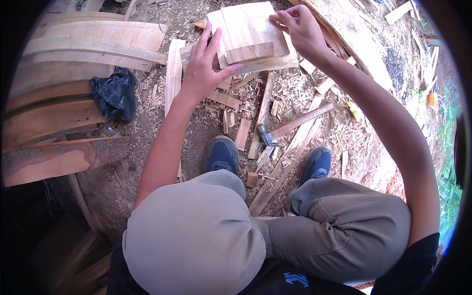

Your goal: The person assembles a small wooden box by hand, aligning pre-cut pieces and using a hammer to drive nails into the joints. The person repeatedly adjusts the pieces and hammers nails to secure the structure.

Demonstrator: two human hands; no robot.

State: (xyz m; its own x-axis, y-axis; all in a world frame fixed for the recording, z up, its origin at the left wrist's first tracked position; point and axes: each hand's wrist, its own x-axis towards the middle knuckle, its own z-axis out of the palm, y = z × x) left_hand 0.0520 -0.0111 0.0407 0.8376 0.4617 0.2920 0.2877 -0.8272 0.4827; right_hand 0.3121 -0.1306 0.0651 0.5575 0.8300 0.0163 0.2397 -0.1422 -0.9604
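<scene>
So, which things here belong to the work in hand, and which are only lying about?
With the work:
- pale boards between left hand and right hand
- small block on them
- perhaps the wooden-handled tool

Apparently lying about:
- black plastic bag
- wood scraps
- curved planks

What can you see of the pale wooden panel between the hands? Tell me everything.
The wooden panel is pale, flat and roughly square, with lines, perhaps joints or grain, running near to far. It lies slightly askew beyond the shoes, apparently over another pale board. A short block lies along its near edge; whether fastened is unclear. The left hand is spread at its left and near edges; the right hand is at its right edge, near the far corner.
</scene>
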